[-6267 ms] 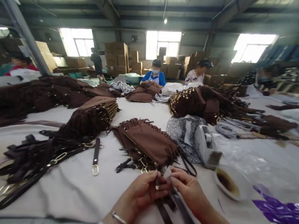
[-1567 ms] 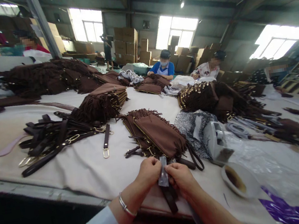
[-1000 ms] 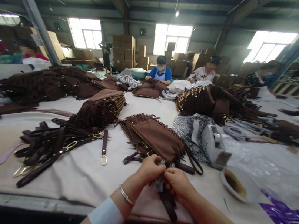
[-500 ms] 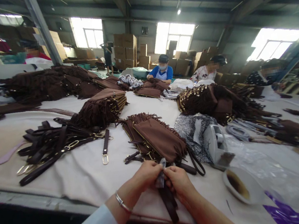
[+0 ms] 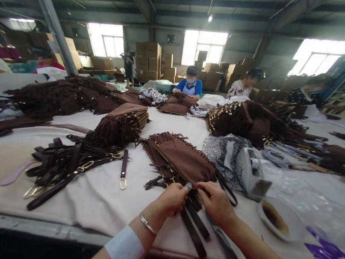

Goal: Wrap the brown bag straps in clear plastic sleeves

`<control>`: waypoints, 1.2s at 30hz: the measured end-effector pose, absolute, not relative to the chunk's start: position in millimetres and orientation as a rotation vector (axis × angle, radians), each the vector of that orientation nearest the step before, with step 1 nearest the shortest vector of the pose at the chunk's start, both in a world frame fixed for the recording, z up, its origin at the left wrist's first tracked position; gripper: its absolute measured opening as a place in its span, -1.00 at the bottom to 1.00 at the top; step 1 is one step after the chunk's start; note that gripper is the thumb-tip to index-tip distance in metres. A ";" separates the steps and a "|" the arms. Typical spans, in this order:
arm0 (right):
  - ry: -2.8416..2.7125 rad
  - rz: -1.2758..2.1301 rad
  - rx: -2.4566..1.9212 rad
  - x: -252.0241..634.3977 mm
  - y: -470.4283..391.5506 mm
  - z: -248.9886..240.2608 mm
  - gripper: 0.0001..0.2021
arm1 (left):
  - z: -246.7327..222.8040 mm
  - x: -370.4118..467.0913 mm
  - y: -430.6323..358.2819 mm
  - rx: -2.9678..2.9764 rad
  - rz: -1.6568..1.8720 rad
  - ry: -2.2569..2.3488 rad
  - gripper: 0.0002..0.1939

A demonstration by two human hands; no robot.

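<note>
My left hand (image 5: 176, 197) is closed on a strap end with a small grey wrapping at the fingertips, beside the near edge of a brown fringed pouch (image 5: 185, 160). Two dark brown strap ends (image 5: 192, 232) hang below it toward the table's front edge. Just to the right, my right hand (image 5: 216, 203) has its fingers curled together at the pouch's lower corner. A long grey strip (image 5: 228, 251) trails down from under that hand; its upper end is hidden. A short strap with a metal clasp (image 5: 125, 169) lies on the cloth to the left.
Left on the table (image 5: 87, 207) lies a heap of dark straps (image 5: 63, 161), with stacked fringed pouches (image 5: 120, 124) behind. To the right are a tape dispenser (image 5: 251, 169), a white bowl (image 5: 278, 219) and clear plastic (image 5: 319, 198). Other people sit across the table.
My hands have moved apart, the right one shifting slightly right. The grey strip now hangs below my right hand, and the two strap ends have spread apart.
</note>
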State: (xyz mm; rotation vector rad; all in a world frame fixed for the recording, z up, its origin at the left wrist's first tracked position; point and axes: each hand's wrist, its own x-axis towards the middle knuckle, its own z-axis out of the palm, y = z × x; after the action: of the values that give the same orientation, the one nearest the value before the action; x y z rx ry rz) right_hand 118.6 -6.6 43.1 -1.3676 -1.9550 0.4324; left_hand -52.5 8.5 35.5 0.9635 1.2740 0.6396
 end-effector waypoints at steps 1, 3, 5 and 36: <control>-2.032 0.388 -1.316 119.5 -3.3 44.8 -0.74 | 33.7 -55.7 9.2 0.994 0.618 1.265 -0.59; -2.171 0.318 -1.236 117.4 2.7 47.3 -0.69 | 31.2 -61.3 8.8 1.045 0.598 1.223 -0.58; -2.272 0.263 -1.197 112.0 7.0 49.0 -0.69 | 30.5 -64.8 6.0 1.085 0.612 1.184 -0.61; -2.361 0.149 -0.898 125.8 -15.9 45.5 -0.64 | 24.7 -58.6 -10.0 0.363 0.649 0.677 -0.65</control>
State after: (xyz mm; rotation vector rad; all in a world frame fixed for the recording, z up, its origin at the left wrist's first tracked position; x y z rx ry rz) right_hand 125.8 -15.9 45.5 -0.8982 -2.3613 0.1493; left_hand -58.6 -10.0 24.7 0.3626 0.6766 0.6488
